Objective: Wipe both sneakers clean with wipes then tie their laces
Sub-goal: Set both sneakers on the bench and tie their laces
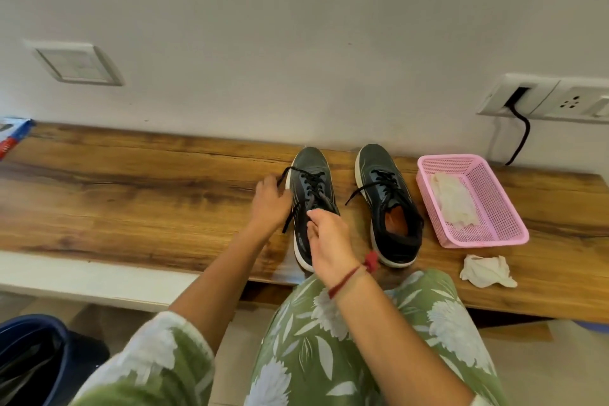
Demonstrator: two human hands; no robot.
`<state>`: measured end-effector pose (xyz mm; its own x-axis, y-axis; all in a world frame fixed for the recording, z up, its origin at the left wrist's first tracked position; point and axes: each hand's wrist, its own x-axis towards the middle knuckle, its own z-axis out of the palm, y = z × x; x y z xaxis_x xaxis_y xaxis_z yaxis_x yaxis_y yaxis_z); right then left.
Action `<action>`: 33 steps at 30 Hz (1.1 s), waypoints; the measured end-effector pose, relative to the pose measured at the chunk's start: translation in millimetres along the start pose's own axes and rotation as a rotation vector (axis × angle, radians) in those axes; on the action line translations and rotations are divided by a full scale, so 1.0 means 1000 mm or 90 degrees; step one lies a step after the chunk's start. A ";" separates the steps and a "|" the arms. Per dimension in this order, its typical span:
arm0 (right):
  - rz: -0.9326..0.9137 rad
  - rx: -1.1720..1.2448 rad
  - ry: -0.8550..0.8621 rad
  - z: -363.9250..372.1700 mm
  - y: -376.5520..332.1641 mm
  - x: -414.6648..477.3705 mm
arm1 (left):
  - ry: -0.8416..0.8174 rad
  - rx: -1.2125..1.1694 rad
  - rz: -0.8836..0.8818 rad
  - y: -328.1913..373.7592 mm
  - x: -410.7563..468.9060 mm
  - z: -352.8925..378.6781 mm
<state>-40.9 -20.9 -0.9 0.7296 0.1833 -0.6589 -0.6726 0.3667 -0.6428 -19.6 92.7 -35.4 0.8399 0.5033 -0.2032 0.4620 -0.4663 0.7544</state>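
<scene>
Indoors, a person works the black lace (296, 169) of a black sneaker (309, 160) with a white sole, which stands toe to the wall on a wooden bench (148, 191). The left hand (272, 204), just left of that sneaker, has its fingers curled round one strand of the lace, which loops out from the eyelets and hangs down past the palm. The right hand (329, 241) hovers over the sneaker's heel end, thumb and fingertips pinching the other strand above the tongue; a red thread (346, 277) circles its wrist.

Just right of that sneaker, and parallel to it, stands the second sneaker (382, 175), its laces untied and one end trailing on the wood between the two shoes. Farther right sits a pink mesh basket (484, 241) holding pale wipes (454, 204). Right of the sneaker and nearer the person than the basket, a crumpled white wipe (487, 270) lies on the bench.

Beyond, on the wall to the sneaker's right, a black cable (522, 138) drops from a socket panel (543, 99). Far to its left are a wall plate (77, 64) and a blue box (13, 135) at the bench's end. A dark blue bin (33, 356) stands on the floor, below and left.
</scene>
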 end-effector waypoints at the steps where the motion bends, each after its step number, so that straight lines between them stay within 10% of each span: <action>1: 0.029 0.055 0.029 0.006 -0.001 0.009 | -0.024 0.024 -0.004 0.003 0.008 0.000; 12: 0.113 0.153 0.079 0.010 -0.016 0.036 | -0.300 0.173 0.053 0.025 0.063 0.022; 33: 0.091 0.253 0.138 0.006 0.001 0.070 | -0.269 0.234 0.066 0.054 0.092 0.023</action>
<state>10.2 -2.0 -45.8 0.5628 0.0784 -0.8229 -0.6338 0.6801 -0.3686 89.5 97.1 -27.7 0.8925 0.1416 -0.4282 0.3758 -0.7585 0.5324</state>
